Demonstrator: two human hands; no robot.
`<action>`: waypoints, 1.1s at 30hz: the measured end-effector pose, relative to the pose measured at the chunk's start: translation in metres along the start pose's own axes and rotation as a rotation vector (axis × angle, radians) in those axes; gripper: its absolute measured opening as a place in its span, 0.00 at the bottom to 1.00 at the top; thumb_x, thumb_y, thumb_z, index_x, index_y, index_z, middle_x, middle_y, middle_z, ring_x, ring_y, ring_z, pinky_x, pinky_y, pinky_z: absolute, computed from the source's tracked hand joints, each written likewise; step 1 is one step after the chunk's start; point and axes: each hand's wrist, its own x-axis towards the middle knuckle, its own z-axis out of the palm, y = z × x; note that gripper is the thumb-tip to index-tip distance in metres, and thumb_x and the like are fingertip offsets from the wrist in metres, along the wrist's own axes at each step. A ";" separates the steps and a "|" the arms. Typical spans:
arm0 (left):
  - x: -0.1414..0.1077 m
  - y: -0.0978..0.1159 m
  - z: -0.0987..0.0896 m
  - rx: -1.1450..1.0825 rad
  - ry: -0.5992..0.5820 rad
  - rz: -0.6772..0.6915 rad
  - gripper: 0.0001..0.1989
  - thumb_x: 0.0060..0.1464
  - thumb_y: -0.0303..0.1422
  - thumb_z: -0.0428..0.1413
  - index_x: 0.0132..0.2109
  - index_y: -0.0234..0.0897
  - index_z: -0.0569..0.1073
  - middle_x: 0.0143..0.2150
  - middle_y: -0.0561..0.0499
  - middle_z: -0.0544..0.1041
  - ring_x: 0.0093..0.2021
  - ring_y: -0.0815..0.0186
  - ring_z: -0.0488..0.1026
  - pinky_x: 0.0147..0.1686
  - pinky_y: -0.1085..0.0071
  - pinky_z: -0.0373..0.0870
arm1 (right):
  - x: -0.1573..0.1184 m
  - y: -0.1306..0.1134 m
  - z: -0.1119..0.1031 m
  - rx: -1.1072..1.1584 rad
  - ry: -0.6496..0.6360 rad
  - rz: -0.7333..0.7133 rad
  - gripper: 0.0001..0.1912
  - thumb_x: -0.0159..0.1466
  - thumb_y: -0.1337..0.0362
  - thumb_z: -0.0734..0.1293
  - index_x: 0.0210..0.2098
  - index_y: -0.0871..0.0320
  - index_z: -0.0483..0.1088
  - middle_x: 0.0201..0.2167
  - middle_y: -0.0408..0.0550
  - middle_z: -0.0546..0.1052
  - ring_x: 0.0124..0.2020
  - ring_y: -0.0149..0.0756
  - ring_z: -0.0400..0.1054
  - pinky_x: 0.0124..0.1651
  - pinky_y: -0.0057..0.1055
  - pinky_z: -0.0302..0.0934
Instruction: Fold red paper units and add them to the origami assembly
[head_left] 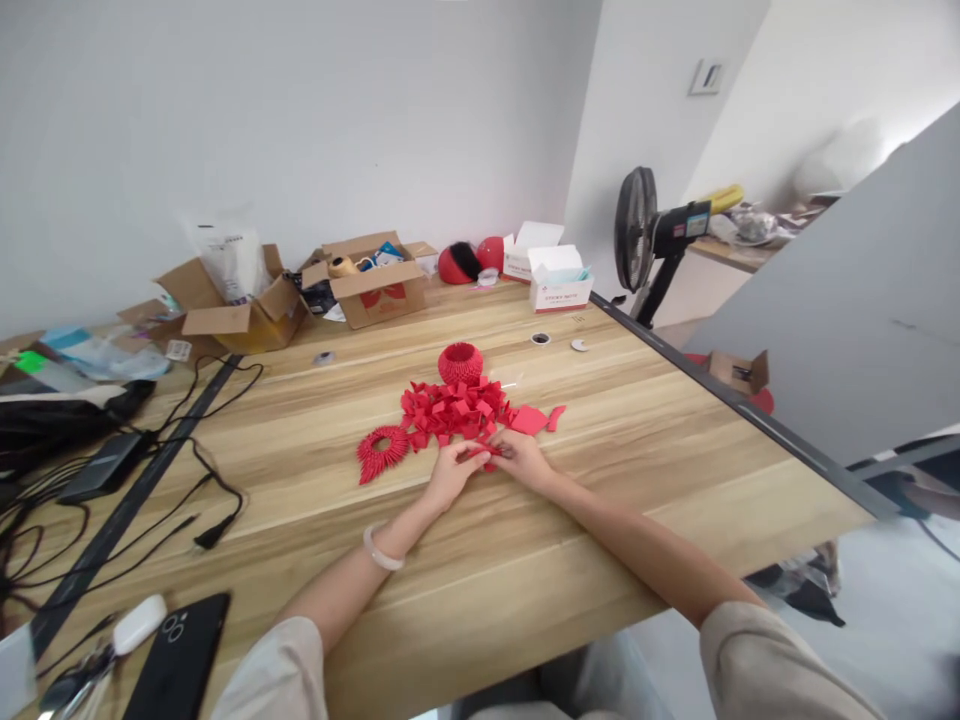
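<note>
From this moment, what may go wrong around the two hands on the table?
The left hand and right hand are close to the pile of loose red pieces, so a careless movement could scatter some. The red ring lies near the left hand and might be nudged. The small red piece between the hands could perhaps slip and get lost among the loose ones.

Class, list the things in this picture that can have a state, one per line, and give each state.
Left hand: pinching a red piece
Right hand: pinching it too
Red bowl: upright, mouth up
Red pile: loose, heaped
Red ring: lying flat
Left carton: open
Middle carton: open, filled
Front white box: open
Rear white box: open
Phone: lying back up
Black plug: unplugged
Fan: standing; on or off unclear
</note>
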 end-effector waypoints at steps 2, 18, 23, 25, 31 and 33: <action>0.002 -0.004 -0.002 -0.068 0.032 -0.015 0.21 0.35 0.42 0.66 0.34 0.31 0.76 0.30 0.49 0.78 0.27 0.70 0.71 0.32 0.73 0.70 | 0.000 -0.003 -0.001 -0.083 0.003 -0.056 0.12 0.55 0.55 0.67 0.25 0.58 0.68 0.28 0.49 0.75 0.28 0.35 0.69 0.31 0.31 0.66; 0.013 -0.008 -0.015 -0.254 -0.007 -0.118 0.18 0.30 0.32 0.67 0.32 0.32 0.72 0.29 0.52 0.75 0.29 0.71 0.72 0.37 0.71 0.70 | -0.001 -0.020 -0.003 -0.240 0.068 -0.101 0.12 0.63 0.61 0.59 0.28 0.58 0.69 0.29 0.50 0.74 0.30 0.35 0.69 0.34 0.31 0.64; 0.018 -0.010 -0.025 -0.230 0.107 -0.065 0.18 0.33 0.31 0.65 0.33 0.34 0.68 0.26 0.56 0.72 0.25 0.74 0.69 0.32 0.74 0.68 | -0.005 -0.019 0.002 -0.380 0.069 -0.205 0.09 0.64 0.64 0.59 0.34 0.58 0.70 0.34 0.53 0.75 0.38 0.36 0.70 0.39 0.32 0.66; 0.020 -0.012 -0.029 -0.144 0.125 0.018 0.16 0.35 0.31 0.63 0.32 0.34 0.67 0.25 0.56 0.71 0.25 0.74 0.68 0.30 0.76 0.66 | -0.006 -0.019 0.005 -0.422 0.039 -0.238 0.09 0.63 0.65 0.59 0.34 0.59 0.70 0.35 0.54 0.75 0.37 0.36 0.69 0.40 0.32 0.65; 0.027 -0.017 -0.039 0.011 0.182 0.212 0.11 0.37 0.30 0.61 0.28 0.34 0.66 0.26 0.56 0.71 0.28 0.73 0.69 0.32 0.77 0.65 | 0.006 -0.022 0.032 -0.425 0.199 -0.139 0.07 0.61 0.66 0.62 0.30 0.60 0.70 0.28 0.50 0.75 0.30 0.33 0.68 0.35 0.29 0.63; 0.029 -0.017 -0.042 0.034 0.191 0.208 0.09 0.39 0.31 0.61 0.30 0.33 0.71 0.28 0.52 0.74 0.31 0.71 0.71 0.35 0.75 0.67 | 0.011 -0.022 0.041 -0.419 0.269 -0.053 0.06 0.59 0.66 0.63 0.28 0.60 0.70 0.26 0.48 0.75 0.27 0.32 0.67 0.33 0.28 0.62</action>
